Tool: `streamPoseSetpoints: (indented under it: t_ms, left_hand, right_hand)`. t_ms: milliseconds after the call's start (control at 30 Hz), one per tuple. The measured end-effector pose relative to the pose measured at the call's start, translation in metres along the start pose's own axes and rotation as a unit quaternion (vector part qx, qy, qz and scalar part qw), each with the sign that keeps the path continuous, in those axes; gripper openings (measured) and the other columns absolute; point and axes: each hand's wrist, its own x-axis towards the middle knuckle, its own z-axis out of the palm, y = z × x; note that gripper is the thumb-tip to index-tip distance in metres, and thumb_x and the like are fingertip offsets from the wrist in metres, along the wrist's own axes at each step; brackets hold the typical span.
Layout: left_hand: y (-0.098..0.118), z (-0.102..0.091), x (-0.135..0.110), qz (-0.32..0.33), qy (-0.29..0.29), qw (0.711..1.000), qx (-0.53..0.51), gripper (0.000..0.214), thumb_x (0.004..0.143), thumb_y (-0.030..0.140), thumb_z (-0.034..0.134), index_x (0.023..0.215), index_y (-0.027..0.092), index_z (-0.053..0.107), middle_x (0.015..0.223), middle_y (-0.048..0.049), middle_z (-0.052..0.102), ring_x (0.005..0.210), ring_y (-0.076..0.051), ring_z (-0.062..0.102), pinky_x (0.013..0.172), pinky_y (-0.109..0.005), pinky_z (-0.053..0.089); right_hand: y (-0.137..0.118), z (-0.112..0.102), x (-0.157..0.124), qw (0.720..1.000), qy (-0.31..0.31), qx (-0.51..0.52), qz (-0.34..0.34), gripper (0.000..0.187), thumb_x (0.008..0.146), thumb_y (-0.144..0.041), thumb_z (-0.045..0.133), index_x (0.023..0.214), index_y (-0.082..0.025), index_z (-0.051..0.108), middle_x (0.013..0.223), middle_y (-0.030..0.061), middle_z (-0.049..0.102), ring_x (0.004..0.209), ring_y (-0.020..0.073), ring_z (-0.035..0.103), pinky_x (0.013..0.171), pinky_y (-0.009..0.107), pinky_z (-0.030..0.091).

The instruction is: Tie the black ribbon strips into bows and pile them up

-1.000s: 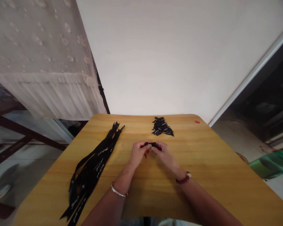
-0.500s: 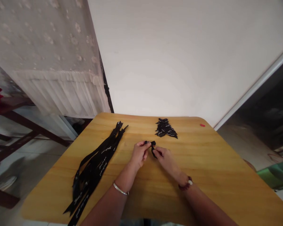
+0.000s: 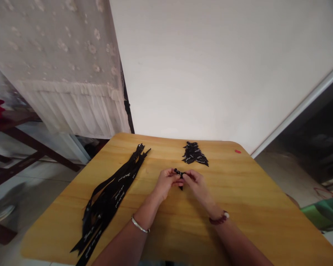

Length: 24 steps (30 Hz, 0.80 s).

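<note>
**Slip and Unfold Hazards at the Two-Hand Pinch**

Standing by the desk point(image 3: 252, 207), I saw both hands meet just above its middle. The left hand point(image 3: 166, 181) and the right hand point(image 3: 196, 183) were each closed narrowly, fingertips pinching the same short ribbon piece point(image 3: 180, 173) between them. A loose black tail hung below the pinch toward the wood. Whether the piece was folded or looped I could not tell; the fingers hid most of it.

Probable faults, as I judged them:

1. Slip. The ribbon looked glossy and the contact area was small. Uneven pressure from either hand could have let the piece spring open or drop.
2. Misalignment. With the fingertips covering the work, one edge could have drifted out of line unnoticed.
3. Snagging. The hanging tail lay close under the right hand's fingers and could have been caught in the pinch.
4. Disturbance of stock. The long ribbon strips point(image 3: 113, 190) lay near the left forearm, some ends over the near desk edge; a sweep of the arm could have dragged them off. The small ribbon pile point(image 3: 194, 155) sat just beyond the hands, within reach of a careless knuckle.
</note>
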Motion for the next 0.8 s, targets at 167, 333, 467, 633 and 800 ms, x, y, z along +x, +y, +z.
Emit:
streamPoseSetpoints:
  t_ms: [167, 333, 467, 633, 800]
  left_hand:
    - [-0.002, 0.0022, -0.001, -0.001, -0.004, 1.0, 0.016, 0.024, 0.061, 0.028, 0.061, 0.076, 0.01, 0.056, 0.064, -0.005, 0.062, 0.052, -0.015, 0.06, 0.049, -0.025, 0.049]
    - [-0.0066, 0.0024, -0.0003, 0.022, 0.019, 0.999, 0.023, 0.026, 0.064, 0.038, 0.054, 0.064, 0.012, 0.05, 0.054, -0.0022, 0.059, 0.045, -0.016, 0.059, 0.041, -0.024, 0.046]
    - [-0.0087, 0.003, -0.0008, 0.022, 0.004, 0.999, 0.049, 0.03, 0.066, 0.042, 0.051, 0.063, 0.013, 0.05, 0.05, -0.0022, 0.059, 0.042, -0.015, 0.057, 0.039, -0.024, 0.045]
    - [-0.0042, 0.0026, -0.0031, -0.007, -0.014, 1.0, -0.005, 0.028, 0.063, 0.038, 0.056, 0.066, 0.01, 0.054, 0.055, -0.0042, 0.061, 0.046, -0.015, 0.058, 0.043, -0.024, 0.046]
    - [-0.0024, 0.0011, -0.0041, -0.028, -0.038, 0.998, -0.049, 0.025, 0.056, 0.022, 0.065, 0.076, 0.008, 0.058, 0.062, -0.0062, 0.062, 0.057, -0.014, 0.06, 0.053, -0.023, 0.047]
  right_hand:
    - [0.0036, 0.0008, 0.0013, 0.998, 0.016, -0.052, -0.034, 0.017, 0.066, -0.03, 0.051, 0.056, -0.018, 0.049, 0.051, -0.0026, 0.046, 0.049, 0.0116, 0.041, 0.047, 0.023, 0.032]
    - [0.0003, 0.0029, -0.0018, 0.997, 0.013, -0.064, -0.034, 0.018, 0.068, -0.03, 0.049, 0.054, -0.02, 0.044, 0.049, -0.0038, 0.043, 0.047, 0.0114, 0.04, 0.046, 0.023, 0.031]
    - [0.0005, 0.0051, -0.0051, 0.996, 0.009, -0.079, -0.039, 0.018, 0.07, -0.03, 0.046, 0.055, -0.02, 0.043, 0.048, -0.0039, 0.044, 0.046, 0.0115, 0.041, 0.046, 0.024, 0.031]
    - [0.0034, 0.0042, -0.0031, 0.998, 0.019, -0.043, -0.033, 0.017, 0.069, -0.031, 0.048, 0.057, -0.02, 0.044, 0.051, -0.0033, 0.045, 0.048, 0.0119, 0.042, 0.047, 0.024, 0.033]
    - [0.0058, 0.0019, 0.001, 0.997, 0.035, -0.05, -0.039, 0.017, 0.068, -0.031, 0.049, 0.057, -0.019, 0.045, 0.053, -0.0022, 0.048, 0.05, 0.0124, 0.044, 0.048, 0.025, 0.035]
